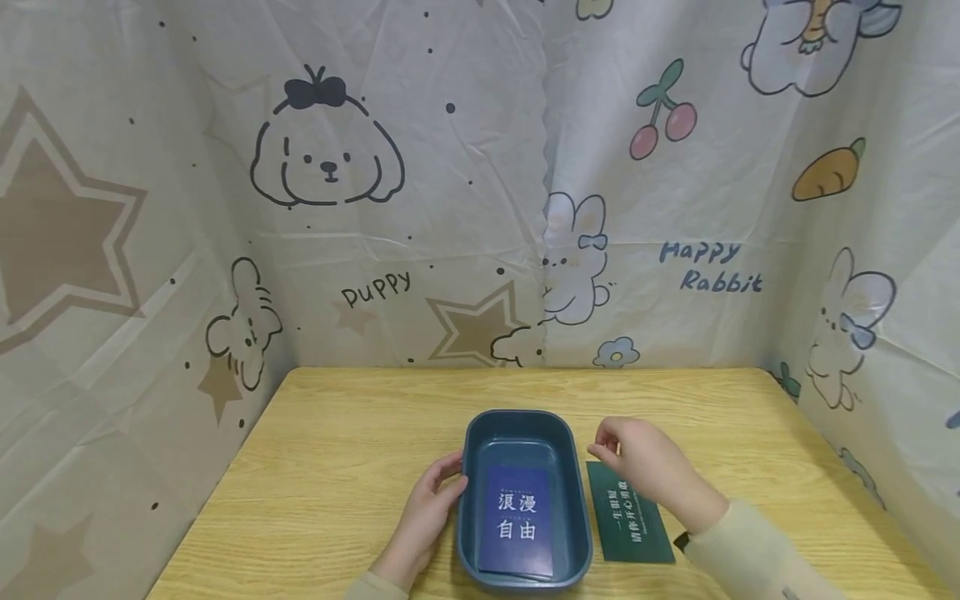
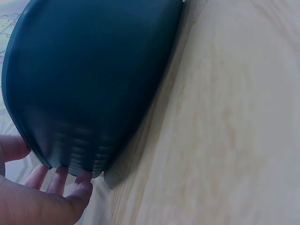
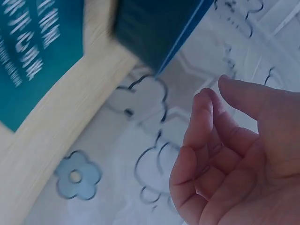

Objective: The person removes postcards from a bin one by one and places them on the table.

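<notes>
A dark blue-green tray [image 1: 471, 500] with rounded corners stands upright on the table. Inside it lies a blue notebook-like cover [image 1: 517, 542] with large white Chinese characters; its thickness is hard to tell. My left hand [image 1: 429, 510] is at the tray's left side, its fingers [image 2: 58, 180] touching the outer wall and its thumb near the rim. Right of the tray, a dark green cover [image 1: 626, 533] with white characters lies on the table. Above its far end hovers my right hand [image 1: 645, 458], loosely curled and holding nothing; a gap shows between thumb and fingers in the right wrist view.
The wood-grain table [image 1: 337, 467] ends at a cloth backdrop [image 1: 465, 167] printed with cartoon animals, stars and fruit. More cloth hangs along the left and right sides. A dark band [image 1: 681, 542] shows at the right sleeve's cuff.
</notes>
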### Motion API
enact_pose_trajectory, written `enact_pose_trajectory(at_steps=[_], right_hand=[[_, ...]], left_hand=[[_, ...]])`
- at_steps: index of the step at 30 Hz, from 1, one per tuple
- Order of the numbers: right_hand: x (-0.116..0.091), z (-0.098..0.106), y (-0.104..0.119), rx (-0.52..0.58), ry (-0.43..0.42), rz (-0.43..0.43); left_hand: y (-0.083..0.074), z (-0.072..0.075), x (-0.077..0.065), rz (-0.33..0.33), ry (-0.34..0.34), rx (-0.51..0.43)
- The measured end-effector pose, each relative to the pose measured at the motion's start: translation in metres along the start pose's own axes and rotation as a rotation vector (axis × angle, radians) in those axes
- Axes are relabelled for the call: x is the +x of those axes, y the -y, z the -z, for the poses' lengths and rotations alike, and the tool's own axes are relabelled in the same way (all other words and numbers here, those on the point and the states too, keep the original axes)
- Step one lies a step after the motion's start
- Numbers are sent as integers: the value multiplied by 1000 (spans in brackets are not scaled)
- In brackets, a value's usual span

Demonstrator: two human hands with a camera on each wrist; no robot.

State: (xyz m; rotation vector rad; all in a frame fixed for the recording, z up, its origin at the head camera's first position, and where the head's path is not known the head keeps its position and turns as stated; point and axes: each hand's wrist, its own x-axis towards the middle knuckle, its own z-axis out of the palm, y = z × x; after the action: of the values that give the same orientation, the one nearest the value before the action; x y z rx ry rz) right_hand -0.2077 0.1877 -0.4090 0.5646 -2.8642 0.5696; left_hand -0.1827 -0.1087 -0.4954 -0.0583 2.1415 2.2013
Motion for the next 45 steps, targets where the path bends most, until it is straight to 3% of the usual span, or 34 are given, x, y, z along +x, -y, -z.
enact_pose_trajectory(at_steps=[14, 27, 45], right_hand=[[3, -32, 35, -87, 17, 287], [12, -68, 47, -129, 126, 289], [28, -81, 51, -270, 200, 240]], left_hand=[[-3, 1, -1, 6, 19, 3], [-1, 1, -1, 13, 14, 22], [2, 2, 2, 21, 26, 10]])
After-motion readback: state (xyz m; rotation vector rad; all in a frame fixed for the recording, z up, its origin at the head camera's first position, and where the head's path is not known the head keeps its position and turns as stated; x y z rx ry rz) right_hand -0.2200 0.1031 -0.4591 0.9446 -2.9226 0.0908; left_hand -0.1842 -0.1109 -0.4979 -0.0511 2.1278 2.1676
